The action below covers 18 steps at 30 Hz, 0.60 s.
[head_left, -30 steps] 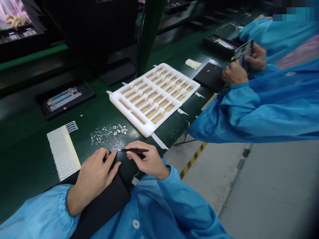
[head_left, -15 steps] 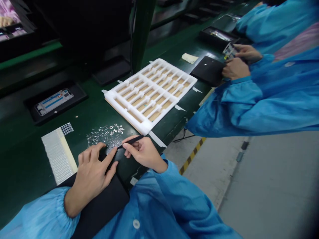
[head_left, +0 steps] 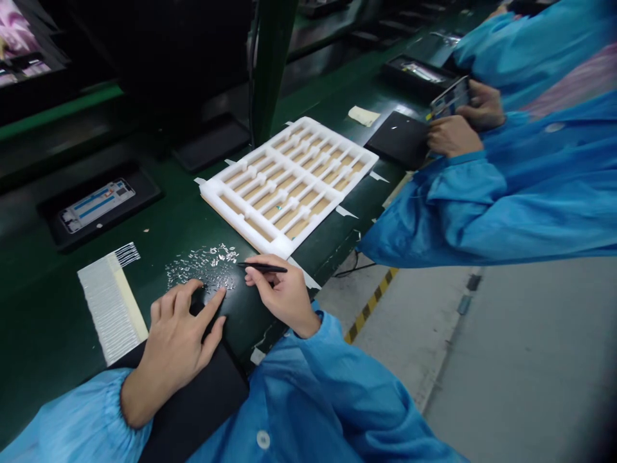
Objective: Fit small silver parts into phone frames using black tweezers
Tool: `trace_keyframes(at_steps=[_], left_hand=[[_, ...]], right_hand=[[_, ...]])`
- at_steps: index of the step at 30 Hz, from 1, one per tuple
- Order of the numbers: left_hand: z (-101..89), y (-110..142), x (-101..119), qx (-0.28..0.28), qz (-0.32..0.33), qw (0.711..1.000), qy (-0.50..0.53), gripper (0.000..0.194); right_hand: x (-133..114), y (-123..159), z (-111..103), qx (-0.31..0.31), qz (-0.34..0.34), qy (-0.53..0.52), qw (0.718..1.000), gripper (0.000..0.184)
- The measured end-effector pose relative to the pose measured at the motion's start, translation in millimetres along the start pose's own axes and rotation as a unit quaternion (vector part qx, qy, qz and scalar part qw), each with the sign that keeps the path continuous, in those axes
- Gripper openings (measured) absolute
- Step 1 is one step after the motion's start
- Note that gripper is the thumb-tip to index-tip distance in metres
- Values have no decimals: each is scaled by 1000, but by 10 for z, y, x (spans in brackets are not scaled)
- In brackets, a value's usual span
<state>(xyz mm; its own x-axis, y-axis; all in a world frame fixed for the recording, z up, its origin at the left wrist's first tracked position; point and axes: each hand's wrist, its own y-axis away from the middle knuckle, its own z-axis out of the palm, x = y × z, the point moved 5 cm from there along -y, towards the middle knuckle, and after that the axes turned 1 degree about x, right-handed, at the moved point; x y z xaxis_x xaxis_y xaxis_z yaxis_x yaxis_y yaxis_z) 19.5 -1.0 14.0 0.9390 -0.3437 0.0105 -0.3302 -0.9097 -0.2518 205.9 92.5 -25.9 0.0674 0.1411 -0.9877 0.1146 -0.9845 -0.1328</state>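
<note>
My right hand (head_left: 284,292) pinches black tweezers (head_left: 264,266), their tip at the right edge of a scatter of tiny shiny metal pieces (head_left: 200,267). Spread and palm down, my left hand (head_left: 180,344) has its fingertips at the near side of these pieces. Beneath that hand lies a flat black slab or tray (head_left: 207,399), partly hidden by my arm. To the left of the pieces is a pale sheet (head_left: 108,308) with rows of thin strips and a yellowish band. What lies under my left fingertips is hidden.
A white slotted foam tray (head_left: 284,247) stands beyond my right hand. A phone frame (head_left: 99,204) rests in a black tray (head_left: 48,225) at left. On the right, a co-worker's hands (head_left: 456,135) hold a phone part (head_left: 450,98) above a black block (head_left: 398,138).
My right hand has drawn the tweezers tip up and away from my left index finger. The left hand stays almost in place. The co-worker has turned the phone part.
</note>
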Motion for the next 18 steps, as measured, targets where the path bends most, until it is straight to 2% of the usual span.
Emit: trace_keyframes(at_steps=[4,13,18], left_hand=[[0,2,-1,3,2,1000,-4,40],[4,3,2,4,10,1000,-1,41],[7,-3,-2,0,8,1000,-1,42]], right_hand=[[-12,-34,10,-9,-27,18,999,24],[1,-48,41,-37,-43,32,998,18],[8,-65,6,-19,-19,-1,1000,21]])
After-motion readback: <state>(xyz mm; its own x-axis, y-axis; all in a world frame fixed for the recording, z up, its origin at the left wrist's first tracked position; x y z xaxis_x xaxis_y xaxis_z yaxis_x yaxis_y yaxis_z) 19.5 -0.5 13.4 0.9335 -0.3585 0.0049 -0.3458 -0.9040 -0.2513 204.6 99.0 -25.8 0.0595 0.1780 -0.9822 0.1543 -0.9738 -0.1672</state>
